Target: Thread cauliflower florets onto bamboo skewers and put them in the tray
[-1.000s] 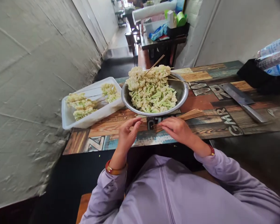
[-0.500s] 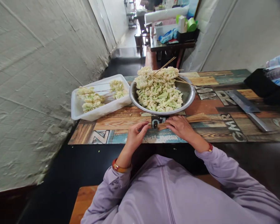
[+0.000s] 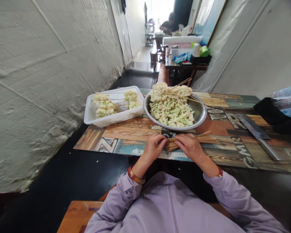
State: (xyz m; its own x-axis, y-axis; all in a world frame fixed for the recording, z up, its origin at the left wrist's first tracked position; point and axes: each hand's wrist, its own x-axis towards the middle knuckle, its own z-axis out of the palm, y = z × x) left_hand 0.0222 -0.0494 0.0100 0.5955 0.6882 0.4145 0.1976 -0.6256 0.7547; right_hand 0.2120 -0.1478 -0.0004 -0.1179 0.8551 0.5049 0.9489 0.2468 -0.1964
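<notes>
A loose bundle of thin bamboo skewers (image 3: pixel 207 138) lies on the table in front of me. My right hand (image 3: pixel 190 147) is over the middle of it, fingers curled onto the sticks. At the bundle's left end my left hand (image 3: pixel 153 148) has thumb and index finger pinched together on a skewer tip. Just beyond my hands, a steel bowl (image 3: pixel 149 116) holds cut cauliflower florets (image 3: pixel 172 113), with skewered cauliflower (image 3: pixel 161 90) piled on top. To its left, a white plastic tray (image 3: pixel 106 122) contains several cauliflower skewers (image 3: pixel 106 105).
A cleaver (image 3: pixel 255 129) lies on the table's right side. Near it stands a black container (image 3: pixel 266 111) with plastic packages. A white wall (image 3: pixel 50 81) runs along the left. Farther off are another table (image 3: pixel 184 67) with supplies and a seated person (image 3: pixel 168 27).
My left hand has moved right to the skewer ends and closed its fingertips there. The right hand stays on the bundle. The camera view has tilted up, showing a person in the background.
</notes>
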